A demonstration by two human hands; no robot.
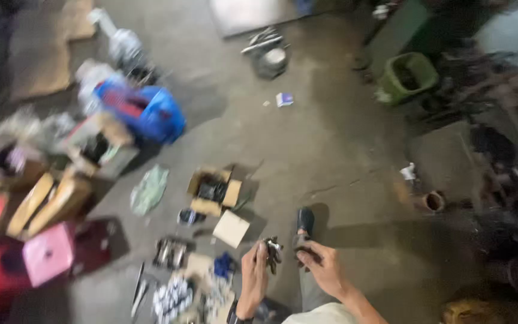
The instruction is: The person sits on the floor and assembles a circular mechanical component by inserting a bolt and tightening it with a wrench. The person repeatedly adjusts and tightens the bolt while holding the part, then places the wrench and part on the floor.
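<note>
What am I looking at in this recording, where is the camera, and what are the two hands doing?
There is one picture, taken by a camera worn on a person's head and looking down, so the hands at the bottom are the wearer's own. No machine is involved. The picture is blurred by motion. The left hand, with a dark band at the wrist, holds a small dark metal part; its exact kind cannot be told. The right hand is close beside it with fingers curled; whether it holds anything is unclear. Below lies a grey concrete floor, with the person's dark shoe on it. Scattered around are an open cardboard box with dark parts inside, a blue bag, a pink square block and a green bin.
</note>
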